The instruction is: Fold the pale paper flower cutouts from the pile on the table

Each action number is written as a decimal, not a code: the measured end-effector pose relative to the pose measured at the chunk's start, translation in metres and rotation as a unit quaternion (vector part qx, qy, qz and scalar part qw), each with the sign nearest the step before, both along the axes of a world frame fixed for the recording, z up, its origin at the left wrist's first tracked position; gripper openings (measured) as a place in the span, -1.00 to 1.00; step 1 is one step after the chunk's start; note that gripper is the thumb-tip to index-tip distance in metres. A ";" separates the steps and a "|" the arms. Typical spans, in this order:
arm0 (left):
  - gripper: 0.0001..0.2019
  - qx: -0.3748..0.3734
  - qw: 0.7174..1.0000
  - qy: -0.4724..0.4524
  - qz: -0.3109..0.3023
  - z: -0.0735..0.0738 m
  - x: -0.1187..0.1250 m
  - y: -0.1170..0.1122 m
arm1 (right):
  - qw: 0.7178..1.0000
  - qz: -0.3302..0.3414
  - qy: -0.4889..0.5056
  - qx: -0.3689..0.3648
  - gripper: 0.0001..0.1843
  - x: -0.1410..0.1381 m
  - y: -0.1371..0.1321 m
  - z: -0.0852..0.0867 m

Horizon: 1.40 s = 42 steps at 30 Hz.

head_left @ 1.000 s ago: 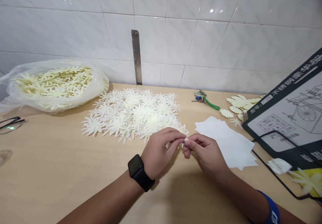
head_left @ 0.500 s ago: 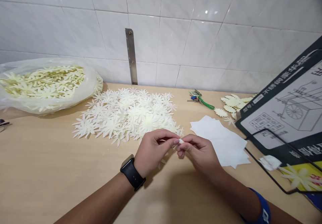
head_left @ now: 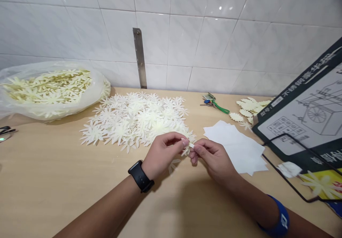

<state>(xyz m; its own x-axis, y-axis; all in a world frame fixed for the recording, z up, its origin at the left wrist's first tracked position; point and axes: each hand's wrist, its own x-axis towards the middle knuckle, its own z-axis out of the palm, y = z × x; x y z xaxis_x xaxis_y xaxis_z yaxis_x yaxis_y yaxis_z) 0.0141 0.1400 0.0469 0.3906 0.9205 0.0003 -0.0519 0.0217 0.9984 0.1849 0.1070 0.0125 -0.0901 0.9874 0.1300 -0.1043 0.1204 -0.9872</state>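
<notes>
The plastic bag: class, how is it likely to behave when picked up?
The bag would probably flop, since its thin, translucent walls sag. Its mouth gapes, so the flower cutouts might spill if it tipped. It is likely light for its size, as the cutouts look thin.

The left hand point(head_left: 161, 155) and right hand point(head_left: 217, 160) pinch a small pale piece point(head_left: 191, 145) near the right edge of the heaped white flower cutouts point(head_left: 141, 118) on the table point(head_left: 101, 175), a filled plastic bag point(head_left: 99, 92) standing far left.
</notes>
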 end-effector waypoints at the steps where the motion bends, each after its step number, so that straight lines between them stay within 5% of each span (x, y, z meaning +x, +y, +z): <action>1: -0.83 -0.014 1.000 -0.013 0.015 0.000 -0.001 0.002 | 1.000 -0.002 -0.002 -0.003 -0.74 0.000 0.000 0.000; 10: -0.75 -0.068 0.970 -0.122 0.200 -0.006 -0.013 0.021 | 0.999 -0.031 0.010 -0.014 -0.80 0.002 0.005 -0.006; 15: -0.74 -0.044 0.962 -0.112 0.246 -0.008 -0.019 0.028 | 0.999 -0.033 0.008 -0.040 -0.76 0.005 0.005 -0.005; 19: -0.66 -0.039 0.959 -0.115 0.256 -0.007 -0.020 0.029 | 0.995 0.034 -0.005 -0.089 -0.60 0.009 0.001 -0.002; 23: -0.64 -0.031 0.966 -0.110 0.233 -0.007 -0.018 0.029 | 0.986 0.117 -0.067 -0.102 -0.53 0.009 0.000 0.002; 28: -0.45 -0.024 0.975 -0.103 0.194 -0.006 -0.019 0.026 | 0.986 -0.075 -0.119 -0.088 -0.64 0.004 0.005 0.000; 32: -0.50 -0.015 0.985 -0.073 0.159 -0.003 -0.019 0.023 | 0.981 -0.128 -0.124 -0.072 -0.63 0.002 0.004 -0.002; 42: -0.76 -0.008 1.000 -0.003 0.000 -0.002 -0.009 0.013 | 0.997 -0.007 -0.035 -0.071 -0.72 0.001 0.003 0.000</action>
